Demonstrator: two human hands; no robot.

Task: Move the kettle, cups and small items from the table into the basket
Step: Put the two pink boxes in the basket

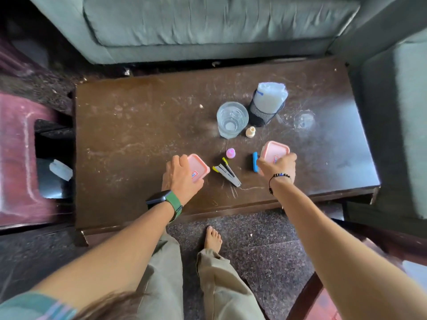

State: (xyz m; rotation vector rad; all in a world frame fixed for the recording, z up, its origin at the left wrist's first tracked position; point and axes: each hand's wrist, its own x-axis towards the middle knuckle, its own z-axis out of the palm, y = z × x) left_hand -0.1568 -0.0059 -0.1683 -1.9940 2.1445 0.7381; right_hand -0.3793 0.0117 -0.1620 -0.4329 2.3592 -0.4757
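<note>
On the dark wooden table (138, 125) my left hand (180, 176) grips a small pink lidded box (198, 166) from above. My right hand (278, 166) grips a second pink lidded box (275, 150) the same way. Between the hands lie a grey and yellow stapler (227, 173), a small pink cap (230, 153) and a blue eraser-like block (255, 161). Farther back stand a clear glass (231, 118), a small cream bottle (251, 131) and a black mesh holder with a white pack (268, 102). No kettle is in view.
A dark red basket (20, 139) sits on the floor left of the table, a white item (60, 169) inside it. A grey-green sofa (208, 26) runs behind the table and a seat (397, 112) stands at its right. My bare foot (213, 237) is near the table's front edge.
</note>
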